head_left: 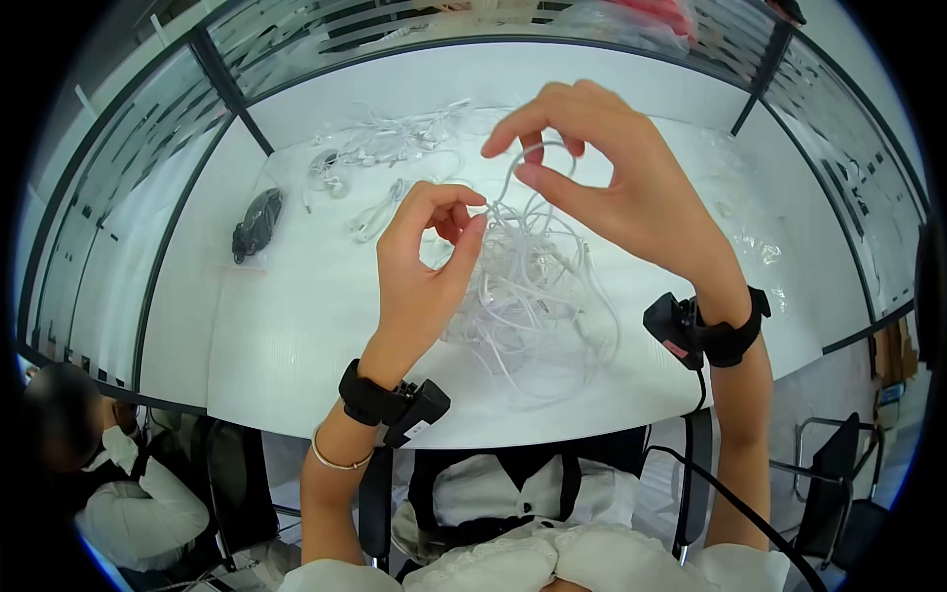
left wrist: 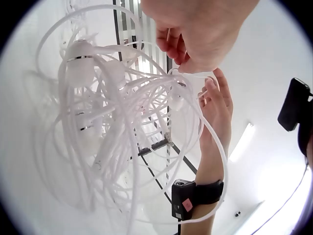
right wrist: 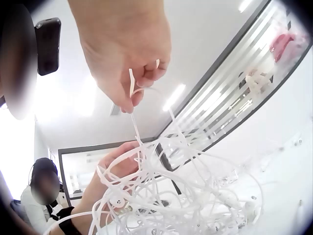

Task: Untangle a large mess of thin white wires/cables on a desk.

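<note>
Fingers of the left hand [head_left: 406,278] and right hand [head_left: 649,185] both pinch a white cord [right wrist: 135,127] at twelve o'clock of the messy tangle [head_left: 523,286] on the surface [head_left: 306,365], probably untangling, so next it likely needs a soft pull free.

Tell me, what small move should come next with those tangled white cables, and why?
Perhaps the right hand should gently lift the cable strand it holds while the left hand steadies the white cable tangle: that strand runs down into it, where many lengths cross, so a hard pull might tighten it.
</note>
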Demonstrator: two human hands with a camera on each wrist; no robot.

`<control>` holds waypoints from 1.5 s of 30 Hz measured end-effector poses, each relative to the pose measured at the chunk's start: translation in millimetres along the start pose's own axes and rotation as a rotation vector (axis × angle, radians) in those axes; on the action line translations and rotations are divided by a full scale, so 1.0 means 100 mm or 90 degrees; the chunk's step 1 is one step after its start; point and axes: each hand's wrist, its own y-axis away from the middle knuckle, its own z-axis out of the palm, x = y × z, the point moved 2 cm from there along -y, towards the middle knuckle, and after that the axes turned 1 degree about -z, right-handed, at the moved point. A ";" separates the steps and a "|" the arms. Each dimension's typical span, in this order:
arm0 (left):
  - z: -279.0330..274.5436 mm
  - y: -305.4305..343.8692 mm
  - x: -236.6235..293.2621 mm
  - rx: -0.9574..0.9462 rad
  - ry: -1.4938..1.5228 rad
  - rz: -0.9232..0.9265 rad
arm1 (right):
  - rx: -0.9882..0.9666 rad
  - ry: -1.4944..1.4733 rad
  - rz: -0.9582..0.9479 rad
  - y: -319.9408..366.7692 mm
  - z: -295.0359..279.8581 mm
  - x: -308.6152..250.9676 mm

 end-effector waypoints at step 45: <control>-0.03 -0.03 0.17 0.076 0.011 -0.067 | -0.005 -0.384 0.285 0.11 0.25 0.34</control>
